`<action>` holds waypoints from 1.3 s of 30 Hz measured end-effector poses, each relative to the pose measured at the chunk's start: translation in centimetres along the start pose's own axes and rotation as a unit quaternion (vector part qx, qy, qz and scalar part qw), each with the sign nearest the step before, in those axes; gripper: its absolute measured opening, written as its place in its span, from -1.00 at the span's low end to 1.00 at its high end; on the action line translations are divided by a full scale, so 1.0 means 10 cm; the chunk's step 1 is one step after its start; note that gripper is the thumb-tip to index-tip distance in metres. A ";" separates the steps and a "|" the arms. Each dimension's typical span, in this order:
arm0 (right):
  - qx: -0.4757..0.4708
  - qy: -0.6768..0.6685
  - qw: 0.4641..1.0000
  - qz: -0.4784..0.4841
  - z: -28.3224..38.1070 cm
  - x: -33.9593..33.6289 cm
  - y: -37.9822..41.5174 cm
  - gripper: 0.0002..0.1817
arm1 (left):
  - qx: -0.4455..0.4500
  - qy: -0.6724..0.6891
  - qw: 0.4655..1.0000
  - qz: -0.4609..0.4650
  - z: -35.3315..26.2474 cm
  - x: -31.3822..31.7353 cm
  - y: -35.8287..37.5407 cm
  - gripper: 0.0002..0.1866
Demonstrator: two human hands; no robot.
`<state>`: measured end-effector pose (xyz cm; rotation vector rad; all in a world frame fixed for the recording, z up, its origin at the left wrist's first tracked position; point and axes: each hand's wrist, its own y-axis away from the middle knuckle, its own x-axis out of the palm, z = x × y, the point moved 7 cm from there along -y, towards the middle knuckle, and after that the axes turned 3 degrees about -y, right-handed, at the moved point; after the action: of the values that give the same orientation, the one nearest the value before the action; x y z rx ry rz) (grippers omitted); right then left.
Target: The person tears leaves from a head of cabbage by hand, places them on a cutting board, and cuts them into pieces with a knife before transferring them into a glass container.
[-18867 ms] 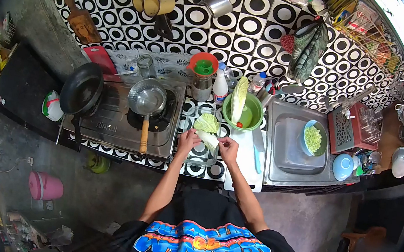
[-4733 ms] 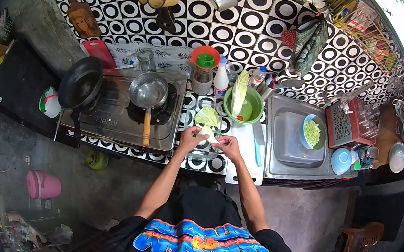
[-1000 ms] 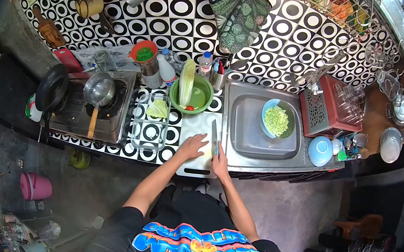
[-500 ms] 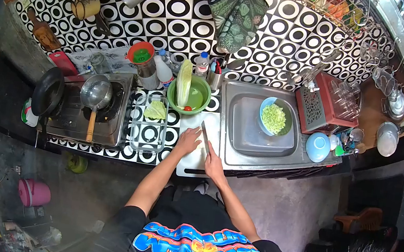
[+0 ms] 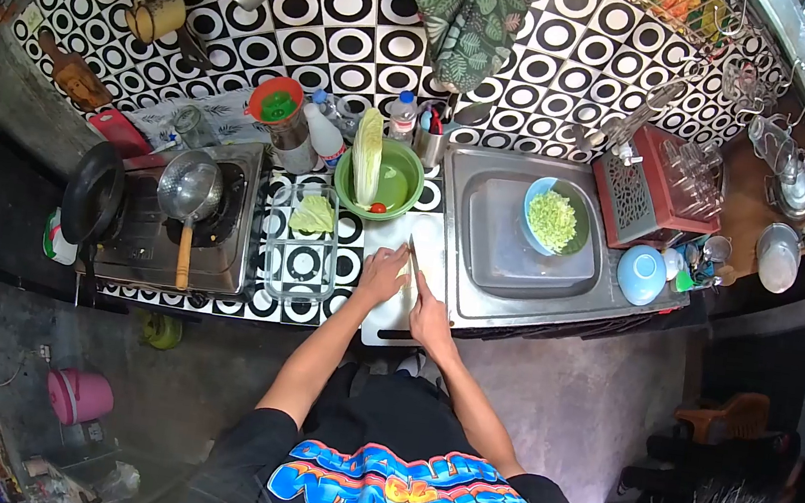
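A white cutting board [image 5: 432,243] lies on the counter in front of me. My right hand [image 5: 430,321] is closed round the handle of a knife [image 5: 415,258], its blade pointing away from me over the board. Just left of the blade, my left hand [image 5: 383,275] presses down with bent fingers. A small pale piece shows by its fingertips, too covered to name. Behind the board, a green bowl [image 5: 412,195] holds a long napa cabbage [image 5: 367,159] and a small tomato [image 5: 378,208].
Left of the board, a cabbage leaf [image 5: 313,214] rests in a clear glass dish [image 5: 297,296]. In the sink [image 5: 466,305], chopped greens [image 5: 552,222] fill a light blue bowl [image 5: 528,235]. A saucepan [image 5: 191,187] and a frying pan [image 5: 92,193] sit on the stove [image 5: 135,264].
My left hand has come closer to the knife blade, so its fingertips are now beside it. The whole view has shifted slightly. My right hand keeps its hold on the knife.
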<state>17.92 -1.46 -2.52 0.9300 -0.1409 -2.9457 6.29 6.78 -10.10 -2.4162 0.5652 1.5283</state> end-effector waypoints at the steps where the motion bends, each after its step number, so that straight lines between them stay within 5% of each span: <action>1: -0.021 -0.002 1.000 -0.003 -0.01 0.00 -0.01 -0.39 | 0.000 -0.002 1.000 -0.002 0.00 0.01 -0.01 -0.33; 25: -0.009 -0.039 0.999 0.010 -0.13 0.18 -0.49 -0.34 | 0.004 0.021 0.999 -0.034 0.02 0.13 0.00 -0.31; 31: -0.082 -0.065 0.993 -0.045 -0.21 0.25 -0.58 -0.39 | 0.016 0.041 0.998 -0.045 0.03 0.11 0.02 -0.33; 34: 0.009 -0.059 0.998 0.018 -0.19 0.27 -0.60 -0.36 | 0.010 0.038 0.998 -0.045 0.05 0.12 -0.01 -0.36; 39: -0.004 -0.039 0.999 0.003 -0.24 0.30 -0.61 -0.41 | 0.024 0.020 0.998 -0.062 0.06 0.14 0.00 -0.41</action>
<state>16.68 4.23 -6.81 0.8114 -0.1360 -2.9762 6.37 6.69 -11.65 -2.4027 0.4453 1.4045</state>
